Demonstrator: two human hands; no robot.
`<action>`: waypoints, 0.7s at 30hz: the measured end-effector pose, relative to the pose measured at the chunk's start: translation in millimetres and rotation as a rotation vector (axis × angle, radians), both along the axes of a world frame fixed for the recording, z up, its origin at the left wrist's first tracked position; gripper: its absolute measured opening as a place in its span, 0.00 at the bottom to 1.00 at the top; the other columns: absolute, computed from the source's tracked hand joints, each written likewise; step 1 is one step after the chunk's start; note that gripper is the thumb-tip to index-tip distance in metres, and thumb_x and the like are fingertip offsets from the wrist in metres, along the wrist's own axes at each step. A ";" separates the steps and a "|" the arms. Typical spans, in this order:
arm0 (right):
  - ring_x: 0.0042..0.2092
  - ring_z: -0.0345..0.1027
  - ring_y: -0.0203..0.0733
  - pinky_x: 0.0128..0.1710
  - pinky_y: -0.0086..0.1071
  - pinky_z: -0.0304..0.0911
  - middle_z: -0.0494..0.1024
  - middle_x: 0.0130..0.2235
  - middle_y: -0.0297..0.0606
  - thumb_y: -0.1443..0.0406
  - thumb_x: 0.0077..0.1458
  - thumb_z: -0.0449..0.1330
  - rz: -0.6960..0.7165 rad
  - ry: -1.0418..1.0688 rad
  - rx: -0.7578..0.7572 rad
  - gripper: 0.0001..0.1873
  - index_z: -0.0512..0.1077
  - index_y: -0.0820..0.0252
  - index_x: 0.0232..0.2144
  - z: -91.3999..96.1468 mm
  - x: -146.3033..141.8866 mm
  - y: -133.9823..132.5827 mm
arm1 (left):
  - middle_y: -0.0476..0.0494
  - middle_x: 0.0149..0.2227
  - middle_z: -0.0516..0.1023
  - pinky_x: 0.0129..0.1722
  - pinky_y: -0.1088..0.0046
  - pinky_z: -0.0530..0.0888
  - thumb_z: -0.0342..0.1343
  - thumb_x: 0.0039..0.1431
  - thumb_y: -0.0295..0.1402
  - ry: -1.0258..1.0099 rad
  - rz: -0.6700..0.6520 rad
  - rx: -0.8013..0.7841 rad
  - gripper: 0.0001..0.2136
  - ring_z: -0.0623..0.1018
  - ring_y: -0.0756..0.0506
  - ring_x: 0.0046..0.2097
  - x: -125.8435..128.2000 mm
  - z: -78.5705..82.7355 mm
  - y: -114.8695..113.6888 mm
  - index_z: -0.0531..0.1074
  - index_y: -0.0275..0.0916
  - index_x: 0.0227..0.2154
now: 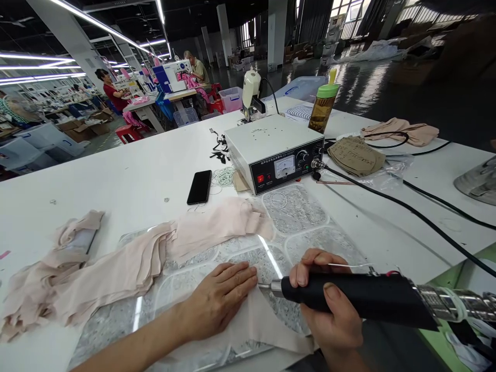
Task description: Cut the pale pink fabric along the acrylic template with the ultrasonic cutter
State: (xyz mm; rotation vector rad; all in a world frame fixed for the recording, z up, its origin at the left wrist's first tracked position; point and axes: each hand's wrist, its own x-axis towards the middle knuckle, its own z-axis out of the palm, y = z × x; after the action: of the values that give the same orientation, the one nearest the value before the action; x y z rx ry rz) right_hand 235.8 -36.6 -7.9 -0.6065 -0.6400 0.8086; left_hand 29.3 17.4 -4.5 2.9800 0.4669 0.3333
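Observation:
My left hand lies flat, fingers stretched out, pressing a pale pink fabric piece onto a clear plate on the white table. My right hand is wrapped round a black hand-held tool. The tool's metal tip points left and touches the fabric just beside my left fingertips. A black cable runs from the tool to a white control box with a dial and red buttons.
A stack of pink fabric pieces lies at left. Behind it are a black phone, a coil of white cord, a green-capped bottle and brown paper patterns. People work at sewing machines in the far background.

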 end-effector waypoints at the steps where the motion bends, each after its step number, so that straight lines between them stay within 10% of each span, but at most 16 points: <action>1: 0.24 0.65 0.31 0.23 0.31 0.67 0.70 0.33 0.34 0.62 0.52 0.58 0.002 -0.002 0.002 0.08 0.71 0.57 0.35 0.7 0.2 -0.2 | 0.35 0.58 0.70 0.56 0.60 0.70 0.43 0.67 0.24 0.003 0.002 -0.001 0.19 0.67 0.39 0.62 0.1 0.1 -0.1 0.59 0.32 0.60; 21: 0.25 0.64 0.33 0.23 0.32 0.65 0.67 0.30 0.33 0.62 0.53 0.58 -0.006 -0.068 -0.013 0.06 0.71 0.57 0.34 10.7 13.0 -5.3 | 0.36 0.60 0.68 0.59 0.60 0.66 0.44 0.68 0.26 0.039 -0.003 -0.086 0.19 0.63 0.40 0.64 -2.3 -2.2 1.8 0.58 0.34 0.61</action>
State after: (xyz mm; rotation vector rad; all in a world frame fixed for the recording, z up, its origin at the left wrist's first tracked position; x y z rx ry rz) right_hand 248.7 -41.8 2.8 -0.6495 -0.6947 0.7895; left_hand 27.0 19.2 -6.7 2.9077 0.4682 0.2488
